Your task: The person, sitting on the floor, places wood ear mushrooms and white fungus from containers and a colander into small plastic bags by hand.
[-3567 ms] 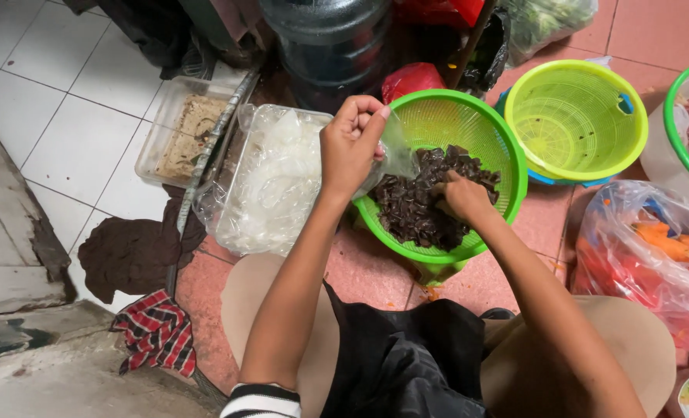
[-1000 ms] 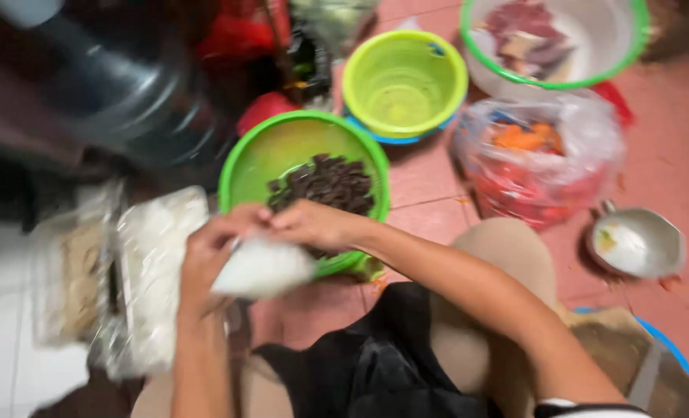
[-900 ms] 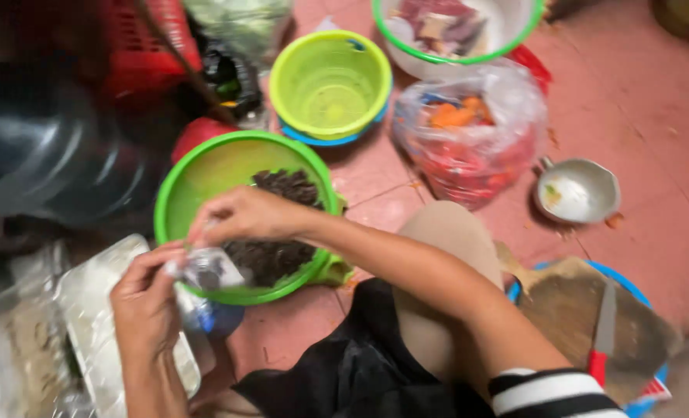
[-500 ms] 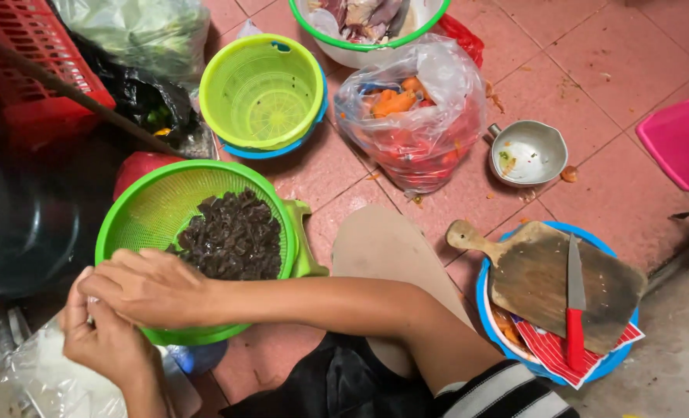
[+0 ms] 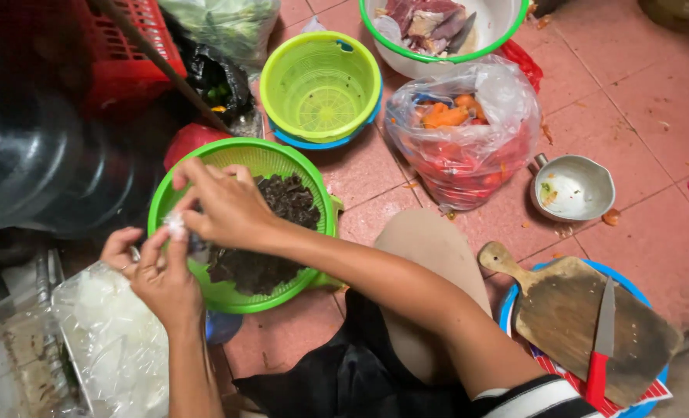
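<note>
Where the two hands met over the near-left rim of the green colander (image 5: 240, 298), a small twist of clear plastic bag (image 5: 176, 225) was pinched between them; it was too bunched to show a clear long axis, though the crumpled end pointed up and away from the person. The left hand (image 5: 157, 279) had its thumb and forefinger closed on the plastic from below, the other fingers curled in. The right hand (image 5: 224, 205), reaching across from the right, gripped the same twist with its fingertips, two fingers lifted loosely above. Beneath them the colander held a heap of dark wood-ear mushrooms (image 5: 282, 213). Just left of it lay a clear tray of pale shredded food (image 5: 112, 340). Farther back stood an empty lime-green basket (image 5: 321, 85) and a clear bag of carrots and red vegetables (image 5: 464, 131), with a small metal bowl (image 5: 573, 188) beside it. At the right a wooden chopping board (image 5: 561, 310) carried a red-handled knife (image 5: 601, 340), blade pointing away from the person.
</note>
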